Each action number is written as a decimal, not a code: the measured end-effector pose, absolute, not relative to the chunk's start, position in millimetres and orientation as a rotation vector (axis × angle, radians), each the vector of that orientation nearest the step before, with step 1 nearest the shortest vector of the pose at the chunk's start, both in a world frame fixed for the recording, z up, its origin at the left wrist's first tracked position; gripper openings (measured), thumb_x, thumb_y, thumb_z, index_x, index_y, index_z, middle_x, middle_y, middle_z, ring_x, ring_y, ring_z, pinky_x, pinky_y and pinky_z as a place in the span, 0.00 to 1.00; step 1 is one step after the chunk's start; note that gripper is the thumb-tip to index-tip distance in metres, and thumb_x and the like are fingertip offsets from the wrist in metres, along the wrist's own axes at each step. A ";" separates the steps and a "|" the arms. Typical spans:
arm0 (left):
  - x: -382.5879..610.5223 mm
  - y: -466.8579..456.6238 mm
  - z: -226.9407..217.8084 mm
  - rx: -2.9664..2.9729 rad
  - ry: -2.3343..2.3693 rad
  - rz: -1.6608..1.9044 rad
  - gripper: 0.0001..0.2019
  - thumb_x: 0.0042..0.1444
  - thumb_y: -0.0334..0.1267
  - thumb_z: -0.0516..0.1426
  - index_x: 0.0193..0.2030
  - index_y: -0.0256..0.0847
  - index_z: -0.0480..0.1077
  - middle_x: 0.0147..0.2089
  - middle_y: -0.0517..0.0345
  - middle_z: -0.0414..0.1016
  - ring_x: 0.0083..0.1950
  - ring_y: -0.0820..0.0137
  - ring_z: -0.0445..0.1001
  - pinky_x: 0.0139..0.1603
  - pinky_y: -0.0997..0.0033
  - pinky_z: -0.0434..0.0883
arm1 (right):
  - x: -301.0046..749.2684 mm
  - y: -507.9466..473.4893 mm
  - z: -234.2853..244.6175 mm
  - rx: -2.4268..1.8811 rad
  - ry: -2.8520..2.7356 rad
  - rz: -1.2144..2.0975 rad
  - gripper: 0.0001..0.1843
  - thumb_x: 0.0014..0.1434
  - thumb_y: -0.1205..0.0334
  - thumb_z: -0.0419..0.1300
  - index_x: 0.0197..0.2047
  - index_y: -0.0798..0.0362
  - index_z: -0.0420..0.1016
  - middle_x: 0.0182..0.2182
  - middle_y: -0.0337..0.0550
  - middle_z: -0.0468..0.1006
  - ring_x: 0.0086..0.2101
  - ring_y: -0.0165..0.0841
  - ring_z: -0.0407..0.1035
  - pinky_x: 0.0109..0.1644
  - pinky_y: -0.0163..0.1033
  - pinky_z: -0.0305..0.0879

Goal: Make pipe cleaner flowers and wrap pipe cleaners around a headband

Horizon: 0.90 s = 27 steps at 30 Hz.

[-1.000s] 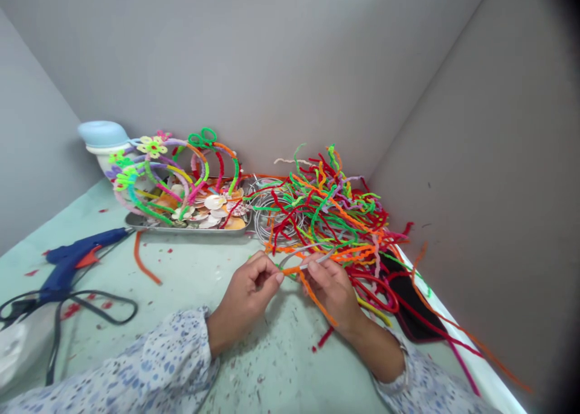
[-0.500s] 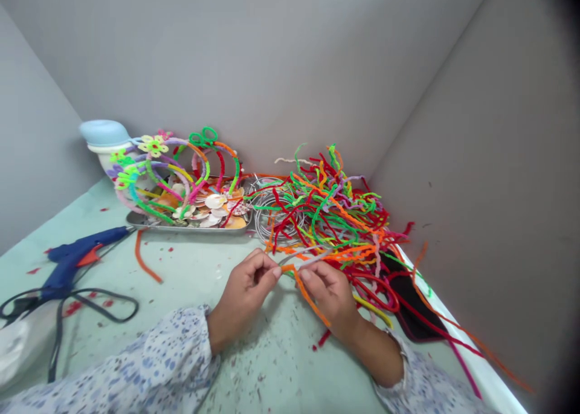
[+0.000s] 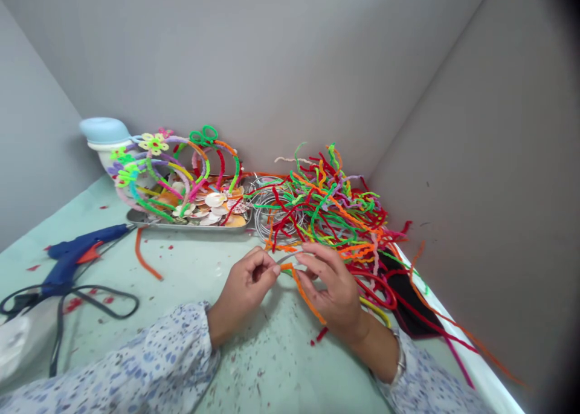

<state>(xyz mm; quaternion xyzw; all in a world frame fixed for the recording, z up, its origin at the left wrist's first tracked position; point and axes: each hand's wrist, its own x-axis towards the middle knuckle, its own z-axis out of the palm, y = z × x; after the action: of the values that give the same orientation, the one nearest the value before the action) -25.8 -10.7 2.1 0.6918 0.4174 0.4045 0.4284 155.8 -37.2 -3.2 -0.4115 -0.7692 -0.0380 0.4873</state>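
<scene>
My left hand (image 3: pixel 247 282) is curled in a pinch on the end of an orange pipe cleaner (image 3: pixel 304 293) at the middle of the pale green table (image 3: pixel 190 269). My right hand (image 3: pixel 333 287) faces it, thumb and fingers closed on the same orange pipe cleaner, which trails down under the palm. A grey pipe cleaner (image 3: pixel 290 257) lies between the two hands at the fingertips. Just behind the hands sprawls a big tangled heap of pipe cleaners (image 3: pixel 335 214) in red, green, orange and purple.
A metal tray (image 3: pixel 190 225) at the back holds shells and pipe-cleaner headbands (image 3: pixel 176 166), with a white and blue jar (image 3: pixel 103 137) behind. A coil of wire (image 3: pixel 267 211) lies beside the tray. A blue glue gun (image 3: pixel 75 258) and its black cord (image 3: pixel 90 299) lie left. Grey walls close the corner.
My right hand has lifted and turned, its fingers rising over the orange pipe cleaner. My left hand has kept its pinch in nearly the same place.
</scene>
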 end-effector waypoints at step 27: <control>-24.3 -13.2 -0.9 1.838 0.989 0.999 0.08 0.58 0.40 0.56 0.35 0.40 0.75 0.31 0.59 0.65 0.34 0.71 0.65 0.34 0.72 0.62 | 154.9 -39.5 -8.8 -0.980 -1.867 0.139 0.11 0.58 0.72 0.57 0.43 0.51 0.71 0.36 0.45 0.75 0.38 0.33 0.71 0.40 0.38 0.71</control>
<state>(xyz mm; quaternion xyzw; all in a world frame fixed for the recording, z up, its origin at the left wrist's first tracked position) -24.3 -13.2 -0.9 0.7274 0.3915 0.3952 0.4019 154.9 -39.5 -8.8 -0.4036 -0.7694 0.0574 0.4918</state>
